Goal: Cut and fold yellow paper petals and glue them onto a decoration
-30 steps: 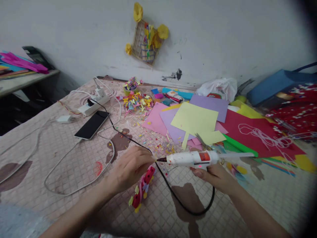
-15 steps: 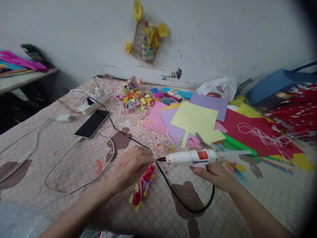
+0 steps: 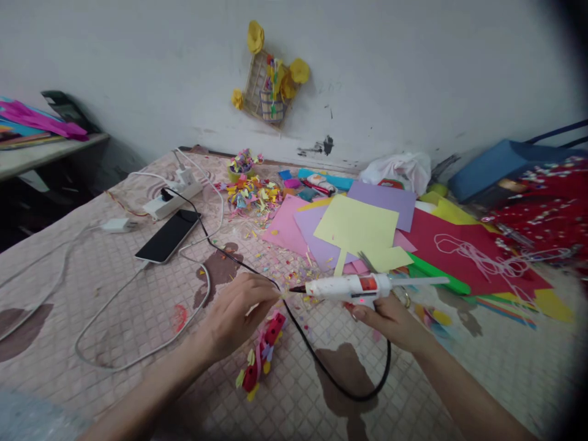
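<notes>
My right hand point(image 3: 390, 318) is wrapped round the grip of a white hot glue gun point(image 3: 342, 286), a small red light glowing on its side. A pale glue stick point(image 3: 420, 281) sticks out of its back end. The dark nozzle points left at the fingertips of my left hand point(image 3: 243, 309), with a small gap between. Those fingers are pinched together; whatever tiny piece they hold is too small to make out. Below them lies a red strip point(image 3: 273, 329) decorated with small yellow and lilac paper pieces. The gun's black cord point(image 3: 316, 358) loops over the tablecloth under both hands.
A phone point(image 3: 169, 236) on a charging cable and a white power strip point(image 3: 172, 199) lie at left. Farther back are a heap of paper bits point(image 3: 255, 193), coloured sheets point(image 3: 358, 223), scissors point(image 3: 367, 262) and white string point(image 3: 491, 260). A blue box point(image 3: 493, 162) stands at right.
The nozzle has drawn slightly away from my left fingertips, opening a small gap. My left hand keeps its pinch. The whole view has shifted a little.
</notes>
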`<control>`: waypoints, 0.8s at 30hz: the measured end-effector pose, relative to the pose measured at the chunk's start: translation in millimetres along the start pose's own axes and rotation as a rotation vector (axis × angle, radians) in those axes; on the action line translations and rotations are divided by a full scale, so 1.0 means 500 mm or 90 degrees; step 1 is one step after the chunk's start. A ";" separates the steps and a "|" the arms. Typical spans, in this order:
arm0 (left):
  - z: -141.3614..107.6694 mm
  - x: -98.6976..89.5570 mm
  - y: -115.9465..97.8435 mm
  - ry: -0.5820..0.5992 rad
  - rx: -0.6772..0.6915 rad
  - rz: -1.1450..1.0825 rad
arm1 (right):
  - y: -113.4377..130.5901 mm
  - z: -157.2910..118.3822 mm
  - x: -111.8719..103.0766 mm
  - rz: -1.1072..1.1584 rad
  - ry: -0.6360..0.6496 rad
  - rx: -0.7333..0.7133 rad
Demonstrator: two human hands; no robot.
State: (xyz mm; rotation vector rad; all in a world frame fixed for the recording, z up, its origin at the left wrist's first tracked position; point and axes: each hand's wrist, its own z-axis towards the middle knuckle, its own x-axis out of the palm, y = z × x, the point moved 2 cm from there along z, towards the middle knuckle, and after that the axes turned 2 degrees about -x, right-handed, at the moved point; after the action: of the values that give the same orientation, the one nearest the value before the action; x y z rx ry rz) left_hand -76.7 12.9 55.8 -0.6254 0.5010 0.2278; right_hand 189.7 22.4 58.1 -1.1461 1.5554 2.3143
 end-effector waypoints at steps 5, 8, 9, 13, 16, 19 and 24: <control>-0.012 -0.001 0.010 -0.033 -0.055 0.008 | -0.034 0.059 0.013 -0.073 -0.156 0.055; -0.018 -0.002 0.007 -0.067 -0.140 0.034 | -0.058 0.115 0.027 -0.155 -0.230 0.016; -0.019 -0.002 0.005 -0.078 -0.180 0.041 | -0.069 0.134 0.033 -0.165 -0.241 0.018; -0.021 -0.002 0.000 -0.117 -0.323 -0.048 | -0.122 0.196 0.057 -0.178 -0.245 0.024; -0.024 -0.002 -0.001 -0.105 -0.399 -0.186 | -0.152 0.214 0.068 -0.186 -0.242 0.016; -0.032 -0.004 0.003 -0.064 -0.456 -0.256 | -0.167 0.205 0.069 -0.192 -0.246 0.009; -0.052 -0.004 0.012 0.000 -0.522 -0.331 | -0.160 0.142 0.055 -0.187 -0.280 0.010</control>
State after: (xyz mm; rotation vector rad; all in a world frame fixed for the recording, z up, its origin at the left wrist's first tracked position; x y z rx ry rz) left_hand -90.3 1.7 35.8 -1.5267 0.2110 -0.0775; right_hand 172.5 110.9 -6.2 -0.7321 1.1594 2.1604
